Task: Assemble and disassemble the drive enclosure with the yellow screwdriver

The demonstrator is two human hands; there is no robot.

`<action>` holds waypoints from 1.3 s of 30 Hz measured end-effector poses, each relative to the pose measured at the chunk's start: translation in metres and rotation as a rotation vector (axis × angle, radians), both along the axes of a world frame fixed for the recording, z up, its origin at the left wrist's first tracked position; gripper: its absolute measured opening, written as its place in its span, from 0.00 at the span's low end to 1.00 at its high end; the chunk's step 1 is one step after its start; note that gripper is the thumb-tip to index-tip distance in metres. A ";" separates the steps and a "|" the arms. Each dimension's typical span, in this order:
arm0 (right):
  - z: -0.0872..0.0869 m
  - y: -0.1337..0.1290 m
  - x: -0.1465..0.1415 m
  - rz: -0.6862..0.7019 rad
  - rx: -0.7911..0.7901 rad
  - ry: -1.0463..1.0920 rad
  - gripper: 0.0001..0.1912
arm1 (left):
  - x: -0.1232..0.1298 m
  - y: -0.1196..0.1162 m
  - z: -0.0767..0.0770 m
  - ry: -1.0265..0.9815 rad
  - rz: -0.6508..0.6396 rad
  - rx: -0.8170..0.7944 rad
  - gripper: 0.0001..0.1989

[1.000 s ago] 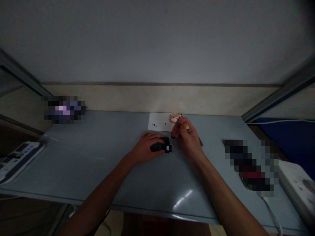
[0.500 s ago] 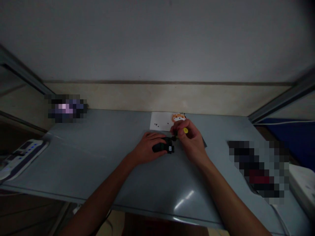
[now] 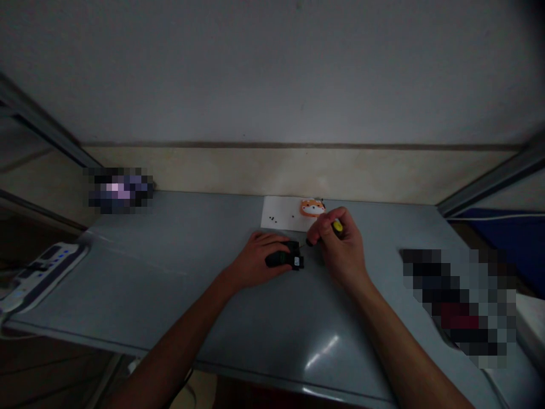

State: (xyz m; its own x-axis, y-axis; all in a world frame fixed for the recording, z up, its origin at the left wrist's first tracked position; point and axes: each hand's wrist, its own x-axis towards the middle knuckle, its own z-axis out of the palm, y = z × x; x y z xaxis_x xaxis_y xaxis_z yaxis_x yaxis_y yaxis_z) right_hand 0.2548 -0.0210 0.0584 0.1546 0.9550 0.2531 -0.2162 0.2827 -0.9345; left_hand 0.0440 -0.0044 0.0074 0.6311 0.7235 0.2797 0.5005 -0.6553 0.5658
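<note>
My left hand (image 3: 256, 260) lies over a small black device (image 3: 286, 257) on the grey table, its fingers wrapped round the device's left side. A small white label shows near the device's right end. In my right hand (image 3: 343, 244) is a screwdriver (image 3: 338, 226) with a yellow handle end and a dark front part. Its thin shaft points left at the device's right edge; whether the tip touches is too small to tell. Behind the hands lies a white sheet (image 3: 281, 211) with several tiny dark pieces (image 3: 273, 219), apparently screws, on it.
An orange-and-white animal-face item (image 3: 313, 208) sits at the sheet's right end. A white power strip (image 3: 42, 272) stands at the table's left edge. Blurred-out objects lie at the back left and on the right. A wall (image 3: 272, 170) closes off the back of the table (image 3: 149, 284).
My right hand has drawn back to the right with the screwdriver, opening a gap beside the device and uncovering more of the animal-face item. My left hand keeps its hold.
</note>
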 end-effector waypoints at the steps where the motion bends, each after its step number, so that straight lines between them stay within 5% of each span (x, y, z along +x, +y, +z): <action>1: -0.001 0.000 0.000 0.029 0.009 -0.015 0.15 | 0.000 0.000 0.001 0.004 0.001 -0.002 0.13; 7: 0.003 -0.004 -0.006 0.173 0.010 0.133 0.22 | 0.002 0.000 0.001 0.001 0.009 0.007 0.13; 21: -0.002 0.003 0.002 0.012 0.024 0.005 0.16 | 0.000 0.000 -0.001 -0.035 0.005 0.001 0.16; 27: 0.004 0.004 0.000 0.073 -0.053 0.199 0.15 | -0.002 0.001 -0.005 -0.018 -0.003 0.001 0.18; 33: 0.003 0.002 0.002 0.140 -0.070 0.123 0.15 | -0.002 0.001 -0.003 0.004 -0.022 0.014 0.16; 39: 0.005 -0.009 -0.013 0.038 0.045 -0.090 0.19 | -0.002 0.000 -0.001 0.030 -0.026 0.026 0.13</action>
